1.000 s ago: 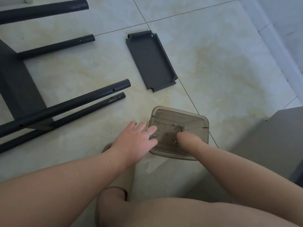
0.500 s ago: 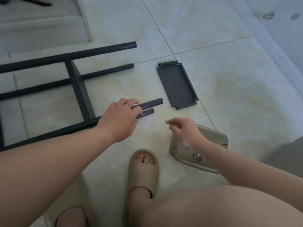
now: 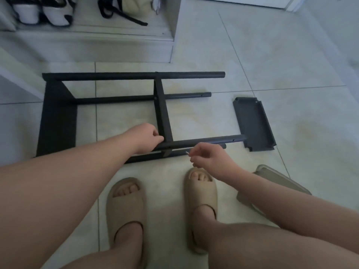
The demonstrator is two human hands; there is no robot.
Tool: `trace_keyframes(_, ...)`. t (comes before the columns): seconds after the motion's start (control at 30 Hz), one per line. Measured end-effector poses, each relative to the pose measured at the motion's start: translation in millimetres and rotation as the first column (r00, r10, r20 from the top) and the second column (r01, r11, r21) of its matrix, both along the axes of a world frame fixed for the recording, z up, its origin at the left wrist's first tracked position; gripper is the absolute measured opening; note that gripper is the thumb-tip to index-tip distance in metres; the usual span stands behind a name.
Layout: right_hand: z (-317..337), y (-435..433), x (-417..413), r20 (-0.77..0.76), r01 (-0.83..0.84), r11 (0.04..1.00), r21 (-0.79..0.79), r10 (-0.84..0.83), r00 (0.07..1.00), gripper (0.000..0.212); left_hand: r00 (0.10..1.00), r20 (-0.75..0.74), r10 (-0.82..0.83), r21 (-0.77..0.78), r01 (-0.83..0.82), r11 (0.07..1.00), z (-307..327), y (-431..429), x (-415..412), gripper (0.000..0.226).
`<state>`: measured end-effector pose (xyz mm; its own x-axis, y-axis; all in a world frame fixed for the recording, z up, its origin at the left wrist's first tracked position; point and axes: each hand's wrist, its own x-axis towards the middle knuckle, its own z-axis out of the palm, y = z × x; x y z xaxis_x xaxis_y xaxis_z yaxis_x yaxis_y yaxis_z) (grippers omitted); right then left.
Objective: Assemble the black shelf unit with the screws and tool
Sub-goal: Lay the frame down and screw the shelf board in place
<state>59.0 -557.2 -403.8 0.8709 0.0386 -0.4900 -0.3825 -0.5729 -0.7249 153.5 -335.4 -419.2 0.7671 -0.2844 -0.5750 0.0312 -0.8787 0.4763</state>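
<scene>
Screw (image 3: 187, 153) pinched by right hand (image 3: 209, 158), left hand (image 3: 146, 135) curled round frame tube (image 3: 204, 141)

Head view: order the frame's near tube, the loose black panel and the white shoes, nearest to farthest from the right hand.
1. The near tube: just beyond the right hand, which pinches a screw.
2. The loose black panel: lying off to its right.
3. The white shoes: far off, top left.

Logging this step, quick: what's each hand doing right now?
Left hand: closed around a tube of the black frame.
Right hand: pinching a small screw.
</scene>
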Motion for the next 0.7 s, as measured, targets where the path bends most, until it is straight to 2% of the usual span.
trace_keyframes(0.17, -10.9, 0.9, 4.2, -0.024, 0.031, 0.991, 0.126, -0.029, 0.999, 0.015, 0.992, -0.079, 0.101, -0.088, -0.108, 0.990, -25.0, -5.5, 11.5, 0.040)
trace_keyframes(0.3, -27.1, 10.2, 11.9, 0.049, 0.022, 0.976, 0.218, -0.034, 0.998, 0.021, 0.981, -0.148, 0.122, -0.196, -0.150, 0.969, -41.7, -10.0, 14.9, 0.046)
trace_keyframes(0.43, -41.0, 18.9, 20.6, 0.125, -0.011, 0.955, 0.297, -0.028, 0.992, 0.018, 0.960, -0.243, 0.140, -0.304, -0.212, 0.929, -53.9, -1.9, 18.9, 0.054)
trace_keyframes(0.5, -46.0, 20.2, 23.2, 0.172, -0.052, 0.956, 0.287, 0.002, 0.985, 0.017, 0.953, -0.261, 0.153, -0.311, -0.233, 0.921, -60.5, -1.4, 21.3, 0.058)
trace_keyframes(0.57, -49.3, 18.4, 24.7, 0.200, -0.070, 0.963, 0.260, 0.018, 0.980, 0.018, 0.946, -0.294, 0.136, -0.321, -0.231, 0.918, -66.2, -5.3, 21.6, 0.052)
trace_keyframes(0.7, -55.5, 12.6, 20.9, 0.217, -0.078, 0.969, 0.236, 0.026, 0.976, 0.017, 0.956, -0.252, 0.152, -0.301, -0.226, 0.926, -75.5, -10.0, 20.5, 0.044)
